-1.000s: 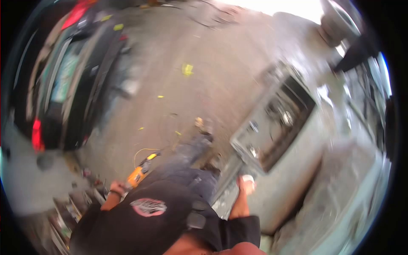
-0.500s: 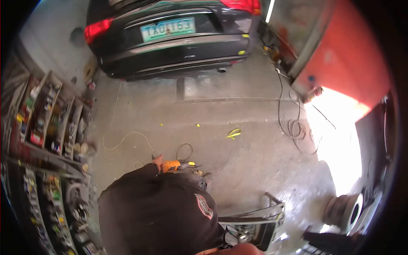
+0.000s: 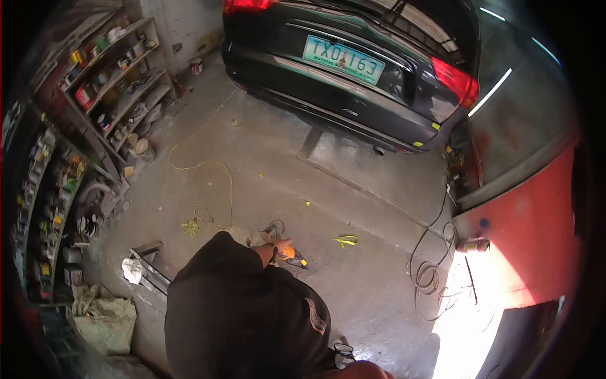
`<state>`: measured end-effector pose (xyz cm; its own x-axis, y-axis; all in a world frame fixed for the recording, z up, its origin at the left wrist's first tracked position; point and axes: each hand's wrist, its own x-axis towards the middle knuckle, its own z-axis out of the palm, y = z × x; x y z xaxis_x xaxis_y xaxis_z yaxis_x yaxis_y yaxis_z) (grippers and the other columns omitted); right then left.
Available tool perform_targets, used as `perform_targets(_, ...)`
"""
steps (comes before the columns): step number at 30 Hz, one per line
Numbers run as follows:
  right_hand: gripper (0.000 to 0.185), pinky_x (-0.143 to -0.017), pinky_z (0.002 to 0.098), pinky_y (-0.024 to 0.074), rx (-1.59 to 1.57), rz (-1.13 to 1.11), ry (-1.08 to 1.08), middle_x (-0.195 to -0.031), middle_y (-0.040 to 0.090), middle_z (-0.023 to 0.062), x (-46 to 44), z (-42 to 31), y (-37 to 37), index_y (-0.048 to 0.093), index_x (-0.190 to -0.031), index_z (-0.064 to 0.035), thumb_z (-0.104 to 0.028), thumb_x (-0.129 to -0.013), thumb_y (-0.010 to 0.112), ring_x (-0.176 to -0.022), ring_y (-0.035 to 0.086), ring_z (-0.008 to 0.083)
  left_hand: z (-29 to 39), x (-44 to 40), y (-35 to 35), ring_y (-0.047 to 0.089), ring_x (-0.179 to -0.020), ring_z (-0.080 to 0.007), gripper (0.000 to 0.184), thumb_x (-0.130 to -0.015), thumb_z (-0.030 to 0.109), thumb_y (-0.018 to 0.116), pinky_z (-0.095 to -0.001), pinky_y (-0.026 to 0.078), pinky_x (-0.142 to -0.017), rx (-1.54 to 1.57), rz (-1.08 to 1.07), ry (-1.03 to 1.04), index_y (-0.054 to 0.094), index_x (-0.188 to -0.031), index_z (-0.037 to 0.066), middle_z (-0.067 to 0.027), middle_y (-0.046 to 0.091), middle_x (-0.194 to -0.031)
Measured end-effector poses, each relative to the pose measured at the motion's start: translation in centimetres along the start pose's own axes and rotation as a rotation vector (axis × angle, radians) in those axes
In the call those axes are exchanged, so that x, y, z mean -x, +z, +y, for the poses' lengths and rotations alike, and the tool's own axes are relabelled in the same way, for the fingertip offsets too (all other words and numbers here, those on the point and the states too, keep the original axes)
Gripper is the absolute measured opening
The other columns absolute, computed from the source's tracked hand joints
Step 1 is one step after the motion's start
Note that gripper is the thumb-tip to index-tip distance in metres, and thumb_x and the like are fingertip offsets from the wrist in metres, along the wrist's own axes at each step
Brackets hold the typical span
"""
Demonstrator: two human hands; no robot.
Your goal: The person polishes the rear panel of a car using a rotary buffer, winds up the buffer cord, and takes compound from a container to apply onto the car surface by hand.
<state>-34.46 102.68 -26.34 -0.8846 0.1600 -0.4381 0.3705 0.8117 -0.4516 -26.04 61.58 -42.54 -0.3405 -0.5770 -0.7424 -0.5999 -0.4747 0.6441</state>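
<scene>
My left hand [image 3: 279, 242] is closed around an orange power tool [image 3: 288, 252] with a black end and a yellow patch. The tool is low, near the concrete floor, and its exact kind is too blurred to tell. A dark band circles my wrist. Just beyond the hand lies a greyish loop or ring [image 3: 274, 227], also unclear. A thin yellowish cord [image 3: 231, 189] runs across the floor towards this spot. My dark shirt [image 3: 246, 309] covers much of the lower view. My right hand does not show.
A dark car [image 3: 341, 85] stands ahead. Cluttered shelves [image 3: 120, 76] line the left, with a sack [image 3: 104, 319] below. Yellow strips [image 3: 346, 240] lie on the floor. A coiled dark hose [image 3: 429, 278] is at right, beside a red panel [image 3: 536, 234].
The view has swung left, shifting the car rightward and bringing the sack into sight. My left hand stays on the tool, whose yellow-patched end now points down and to the right.
</scene>
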Motion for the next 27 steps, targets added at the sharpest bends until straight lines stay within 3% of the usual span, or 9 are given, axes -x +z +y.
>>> perform_targets(4, 0.085, -0.093, 0.0482, 0.0521, 0.039, -0.049, -0.062, -0.116, 0.055, 0.026, -3.2, -0.2, -1.0, 0.042, -0.127, -0.008, -0.058, -0.067, 0.077, -0.103, 0.059, 0.0391, 4.8, 8.0, 0.9, 0.065, -0.056, -0.022, 0.08, -0.073, 0.077, 0.065, -0.0382, 0.05, -0.052, -0.221, 0.031, -0.15, 0.072, -0.089, -0.001, -0.0123, 0.066, -0.066)
perform_targets(7, 0.089, -0.094, 0.0489, 0.0517, 0.053, -0.072, -0.087, -0.119, 0.053, 0.0268, -6.0, 0.8, -2.3, 0.039, -0.129, -0.0084, -0.058, -0.066, 0.078, -0.105, 0.058, 0.0402, 5.3, 12.1, 1.4, 0.047, -0.041, -0.0132, 0.063, -0.073, 0.073, 0.071, -0.0317, 0.035, -0.038, -0.168, 0.045, -0.16, 0.051, -0.058, 0.015, -0.0018, 0.051, -0.054)
perform_targets(10, 0.093, -0.094, 0.0495, 0.0514, 0.059, -0.081, -0.088, -0.121, 0.052, 0.0275, -8.8, 2.6, -4.9, 0.037, -0.132, -0.0088, -0.058, -0.065, 0.079, -0.108, 0.057, 0.0414, -0.4, 8.1, 4.2, 0.054, -0.048, -0.012, 0.068, -0.071, 0.079, 0.068, -0.0319, 0.04, -0.042, -0.25, 0.047, -0.154, 0.061, -0.063, 0.012, -0.0029, 0.057, -0.058)
perform_targets(14, 0.099, -0.095, 0.0504, 0.051, 0.05, -0.069, -0.068, -0.125, 0.05, 0.0284, -13.3, 6.2, -8.7, 0.033, -0.135, -0.0093, -0.057, -0.064, 0.081, -0.111, 0.056, 0.0429, 0.0, 14.2, 8.0, 0.056, -0.053, -0.0128, 0.06, -0.08, 0.07, 0.061, -0.0315, 0.041, -0.047, -0.223, -0.01, -0.086, 0.065, -0.075, 0.01, -0.0032, 0.06, -0.064)
perform_targets(22, 0.11, -0.097, 0.0522, 0.0502, 0.013, 0.019, 0.089, -0.131, 0.045, 0.0303, -19.5, 16.2, -15.8, 0.025, -0.142, -0.0104, -0.057, -0.062, 0.084, -0.117, 0.053, 0.0459, -2.7, 17.7, 12.5, 0.056, -0.059, -0.0154, 0.046, -0.099, 0.05, 0.046, -0.0305, 0.041, -0.052, -0.113, -0.2, 0.146, 0.063, -0.089, 0.008, -0.0038, 0.061, -0.073)
perform_targets(24, 0.113, -0.097, 0.0527, 0.0499, -0.004, 0.043, 0.143, -0.133, 0.044, 0.0308, -20.3, 18.1, -16.8, 0.023, -0.144, -0.0106, -0.057, -0.061, 0.084, -0.118, 0.053, 0.0467, -2.9, 18.0, 12.7, 0.056, -0.06, -0.0161, 0.044, -0.104, 0.045, 0.042, -0.0303, 0.041, -0.054, 0.038, -0.206, 0.095, 0.063, -0.092, 0.008, -0.004, 0.062, -0.075)
perform_targets(25, 0.114, -0.097, 0.0529, 0.0498, -0.017, 0.059, 0.175, -0.134, 0.044, 0.0311, -20.7, 18.9, -17.0, 0.022, -0.145, -0.0108, -0.057, -0.061, 0.085, -0.119, 0.052, 0.047, -2.9, 18.0, 13.0, 0.052, -0.055, -0.0145, 0.045, -0.104, 0.044, 0.042, -0.0292, 0.038, -0.051, 0.186, -0.191, 0.017, 0.062, -0.084, 0.009, -0.002, 0.057, -0.065)
perform_targets(27, 0.117, -0.098, 0.0534, 0.0496, -0.036, 0.082, 0.236, -0.135, 0.043, 0.0315, -21.3, 20.3, -17.4, 0.02, -0.147, -0.011, -0.057, -0.06, 0.085, -0.12, 0.052, 0.0478, -2.9, 18.3, 13.0, 0.049, -0.054, -0.016, 0.047, -0.104, 0.044, 0.042, -0.0302, 0.038, -0.053, 0.152, -0.16, 0.027, 0.058, -0.078, 0.01, -0.0021, 0.052, -0.061)
